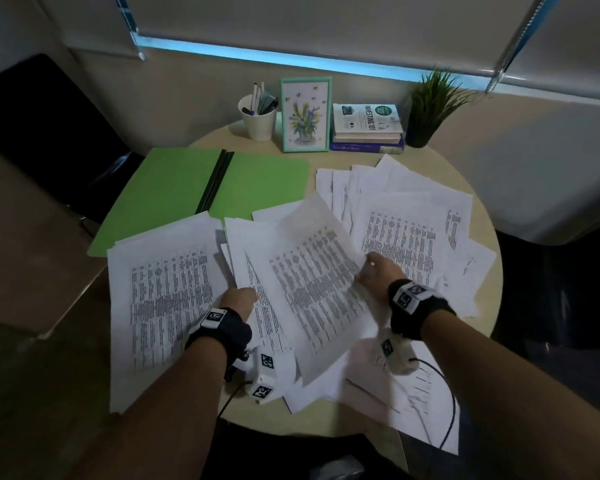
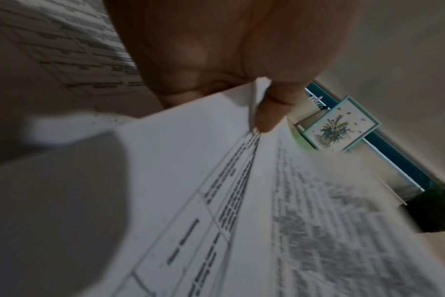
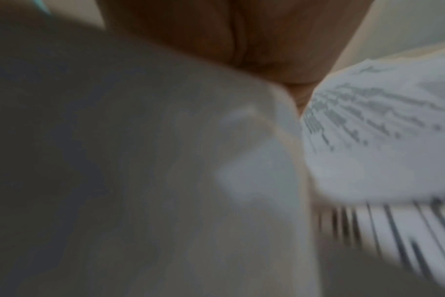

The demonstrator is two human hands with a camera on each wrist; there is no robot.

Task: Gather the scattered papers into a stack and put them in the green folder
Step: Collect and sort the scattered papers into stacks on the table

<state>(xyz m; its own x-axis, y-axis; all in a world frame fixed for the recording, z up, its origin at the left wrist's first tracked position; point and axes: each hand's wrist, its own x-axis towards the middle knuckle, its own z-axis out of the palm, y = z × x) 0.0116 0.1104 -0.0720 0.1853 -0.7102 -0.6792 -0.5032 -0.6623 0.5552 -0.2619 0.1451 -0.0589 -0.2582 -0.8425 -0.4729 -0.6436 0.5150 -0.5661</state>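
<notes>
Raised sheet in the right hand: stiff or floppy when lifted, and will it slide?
Probably floppy: the raised sheet, pinched at one edge by the right hand, bows along its length. Likely light, since an edge pinch carries it. It may slip over the loose papers beneath, which lie fanned and overlapping.

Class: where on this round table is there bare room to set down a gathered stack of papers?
The open green folder lies mostly uncovered, bordered by the white pen cup behind and the scattered papers at its near edge. A thin tabletop strip shows before the books. Centre, right and near edge are crowded with sheets.
</notes>
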